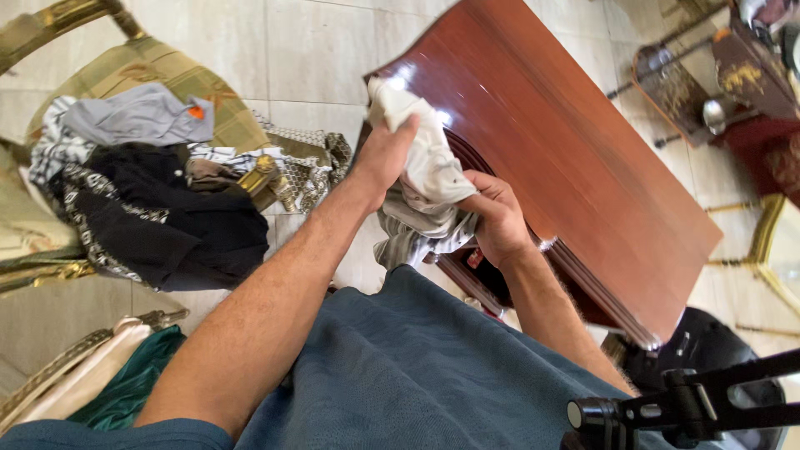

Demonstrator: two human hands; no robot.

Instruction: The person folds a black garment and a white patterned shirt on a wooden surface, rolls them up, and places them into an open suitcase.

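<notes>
A crumpled white and grey striped garment hangs between both my hands, just above the near edge of a glossy reddish-brown wooden table. My left hand grips its upper part, near the white top corner. My right hand clutches the lower bunched folds, where the striped cloth dangles down toward my blue shirt.
A chair at the left carries a heap of clothes: a grey piece, a black patterned one, checked cloth. Green and cream fabric lies at the lower left. A black tripod arm juts in at the lower right. Ornate gold furniture stands at the right.
</notes>
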